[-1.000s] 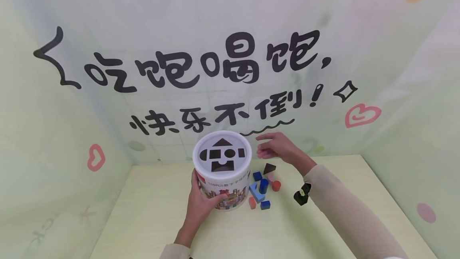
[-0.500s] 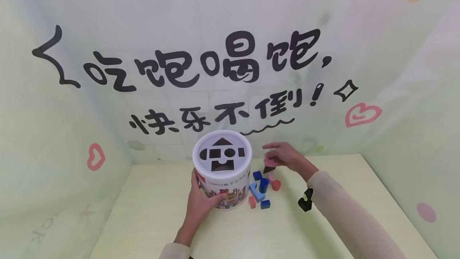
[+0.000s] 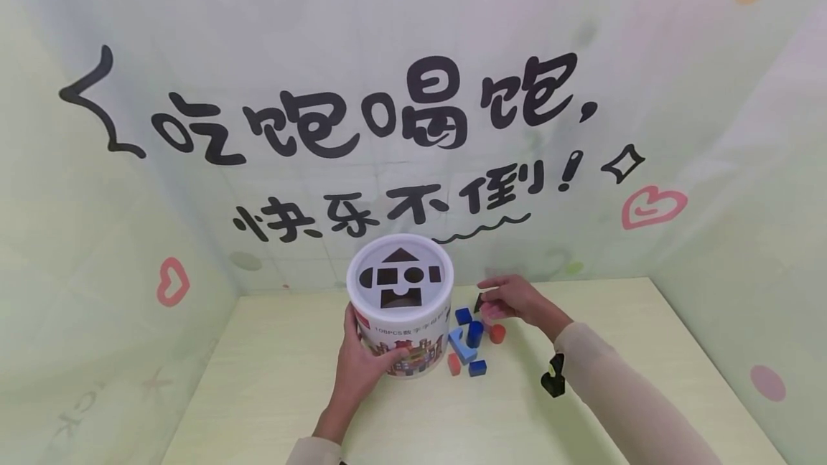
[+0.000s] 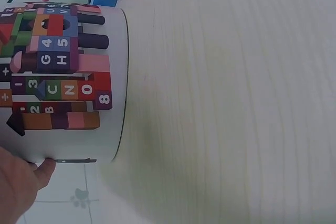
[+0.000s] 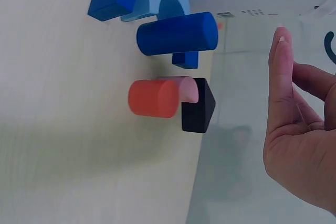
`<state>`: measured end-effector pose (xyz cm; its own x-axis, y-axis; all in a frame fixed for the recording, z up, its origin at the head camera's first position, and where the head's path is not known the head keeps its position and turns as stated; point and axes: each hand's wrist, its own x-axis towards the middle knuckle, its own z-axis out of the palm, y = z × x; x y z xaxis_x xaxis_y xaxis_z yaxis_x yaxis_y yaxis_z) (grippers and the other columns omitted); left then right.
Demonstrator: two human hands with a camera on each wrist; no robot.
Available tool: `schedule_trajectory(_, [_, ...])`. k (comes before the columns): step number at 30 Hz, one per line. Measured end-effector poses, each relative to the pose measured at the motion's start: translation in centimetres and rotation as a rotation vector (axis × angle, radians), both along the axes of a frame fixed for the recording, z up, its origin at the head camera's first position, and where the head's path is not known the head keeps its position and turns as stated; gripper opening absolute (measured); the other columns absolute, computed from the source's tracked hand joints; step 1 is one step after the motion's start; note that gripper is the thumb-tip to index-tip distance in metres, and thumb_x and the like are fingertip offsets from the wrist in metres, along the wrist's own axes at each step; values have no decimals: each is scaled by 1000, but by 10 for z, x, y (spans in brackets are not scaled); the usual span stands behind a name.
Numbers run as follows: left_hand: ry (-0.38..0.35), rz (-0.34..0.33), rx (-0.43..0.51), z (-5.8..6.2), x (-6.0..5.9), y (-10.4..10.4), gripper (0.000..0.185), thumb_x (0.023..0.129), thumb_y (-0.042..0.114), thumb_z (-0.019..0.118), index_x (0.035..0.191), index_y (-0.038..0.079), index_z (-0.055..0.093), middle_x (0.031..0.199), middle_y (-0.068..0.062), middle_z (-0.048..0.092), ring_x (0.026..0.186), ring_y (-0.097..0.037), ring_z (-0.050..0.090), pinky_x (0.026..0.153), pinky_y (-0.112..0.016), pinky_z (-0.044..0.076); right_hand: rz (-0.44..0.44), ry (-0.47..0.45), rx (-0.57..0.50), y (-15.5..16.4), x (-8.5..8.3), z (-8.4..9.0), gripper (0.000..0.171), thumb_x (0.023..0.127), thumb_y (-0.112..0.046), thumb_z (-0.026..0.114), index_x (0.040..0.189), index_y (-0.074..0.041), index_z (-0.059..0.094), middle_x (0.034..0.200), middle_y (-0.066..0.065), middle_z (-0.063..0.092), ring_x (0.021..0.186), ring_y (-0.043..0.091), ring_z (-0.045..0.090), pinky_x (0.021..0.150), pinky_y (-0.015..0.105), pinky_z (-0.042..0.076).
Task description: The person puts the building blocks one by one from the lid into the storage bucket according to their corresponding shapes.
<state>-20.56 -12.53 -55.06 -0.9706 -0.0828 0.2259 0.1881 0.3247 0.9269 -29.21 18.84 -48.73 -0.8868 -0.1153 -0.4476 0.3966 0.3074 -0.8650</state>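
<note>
My left hand (image 3: 365, 364) grips the side of a white shape-sorter bucket (image 3: 429, 325), thumb across its printed front. Cut-outs mark the bucket's lid (image 3: 413, 258): a triangle, a circle, rectangles and an arch. In the left wrist view, the left fingers (image 4: 44, 174) press the bucket's wall. My right hand (image 3: 513, 300) hovers over the far end of a block pile, index finger stretched out and other fingers bent. It partly covers a black triangular block (image 3: 479, 302). In the right wrist view, that black triangular block (image 5: 197, 109) stands on the table, apart from the right hand (image 5: 299, 114).
Right of the bucket lie a dark blue cylinder (image 3: 474, 334), a light blue arch (image 3: 461, 346), a red cylinder (image 3: 497, 334), blue blocks (image 3: 477, 367) and a red block (image 3: 454, 364). A pink block (image 5: 186, 88) touches the red cylinder. A printed curtain (image 3: 310, 41) encloses the table (image 3: 271, 379).
My right hand has come down and slightly right from beside the bucket's lid to the black triangular block, now partly covering it. The left hand and bucket have stayed in place.
</note>
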Motion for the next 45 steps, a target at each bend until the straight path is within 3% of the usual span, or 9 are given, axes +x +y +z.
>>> schedule_trajectory(12, [3,2,-23,-2,-1,0,124,55,52,91,151,44,13,141,9,45,133,-25,45,108,-56,41,17,-29,2,3,12,-21,39,96,-11,58,133,1,56,83,12,70,64,17,69,63,26,60])
schedule_trajectory(21, [3,-14,-4,-1,-1,0,123,56,51,91,151,46,13,139,11,46,132,-23,46,106,-56,42,30,-24,-4,6,17,-35,39,94,-11,62,130,3,58,74,11,70,57,16,67,58,27,60])
schedule_trajectory(45, [18,-14,2,-1,0,-1,123,57,47,92,151,44,14,140,9,47,132,-24,46,107,-56,42,31,-50,3,2,31,-57,37,92,-4,59,129,0,59,78,12,70,61,18,68,57,28,60])
